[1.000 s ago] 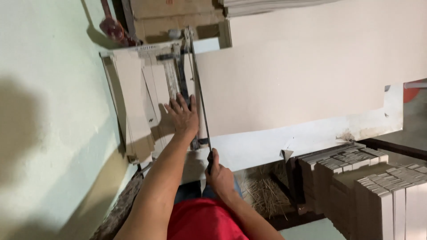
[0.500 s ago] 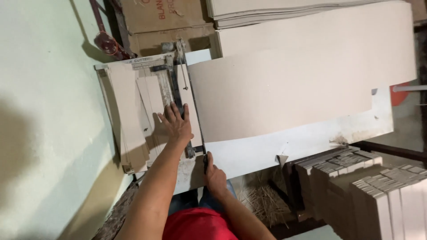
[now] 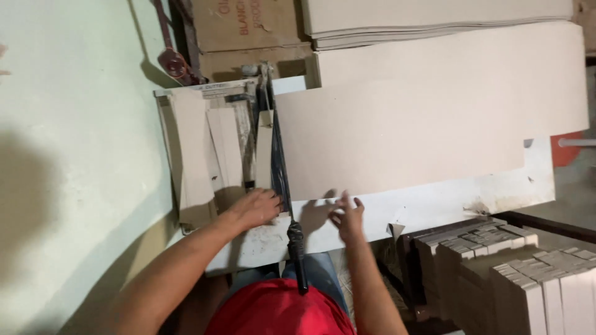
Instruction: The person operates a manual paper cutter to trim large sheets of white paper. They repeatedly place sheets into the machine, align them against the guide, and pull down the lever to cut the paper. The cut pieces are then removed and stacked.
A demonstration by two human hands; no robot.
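Observation:
A lever paper cutter lies on a white board, its long black blade arm ending in a black handle that points at my lap. My left hand rests, fingers curled, at the near end of the cutter bed, next to a narrow cut strip. My right hand hovers with fingers spread at the near edge of a large beige cardboard sheet, holding nothing. Cut beige strips are stacked on the cutter's left side.
A pale green wall runs along the left. Brown cartons and a stack of beige sheets stand at the far end. Bundles of cut card pieces are piled at the lower right. My red shirt fills the bottom.
My right hand has let go of the blade handle and moved right to the sheet's near edge. My left hand slid from the cutter bed toward its near end. The camera shifted slightly.

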